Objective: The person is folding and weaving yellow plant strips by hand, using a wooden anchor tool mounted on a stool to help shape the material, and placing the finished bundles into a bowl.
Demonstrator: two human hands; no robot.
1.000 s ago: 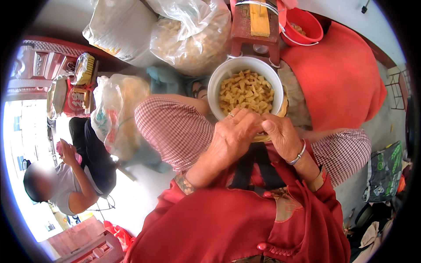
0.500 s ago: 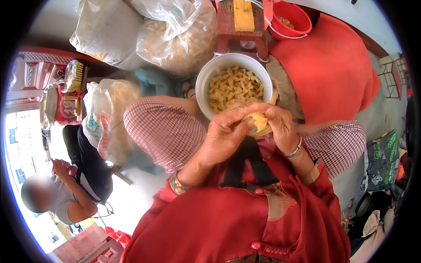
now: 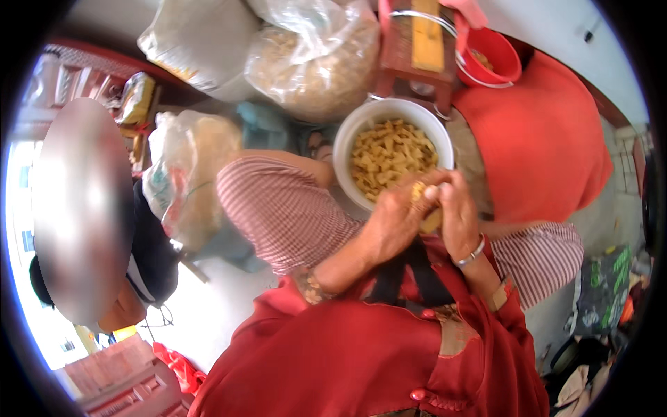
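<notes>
Over my lap, my left hand (image 3: 391,221) and my right hand (image 3: 458,215) come together, fingers bent, around a pale yellow piece (image 3: 431,222). It looks like a curled bit of food; its exact kind does not show, and the fingers cover most of it. Both thumbs meet on top, beside a smaller yellow bit (image 3: 417,190). Just beyond my hands stands a round white tub (image 3: 340,156), partly filled with chunky yellow-brown pieces (image 3: 392,149). My hands overlap its near right rim in the view.
Behind the tub stands a dark red stool (image 3: 410,78) bearing a yellow wooden block (image 3: 427,43). A red bucket (image 3: 506,54) and red cloth (image 3: 542,132) lie right. Full plastic bags (image 3: 313,76) stand left of the stool. Someone in dark trousers (image 3: 153,247) is at far left.
The view has shifted, so the tub and bags appear farther right and lower. My fingers have closed further over the yellow piece. A blurred shape now covers much of the person at left.
</notes>
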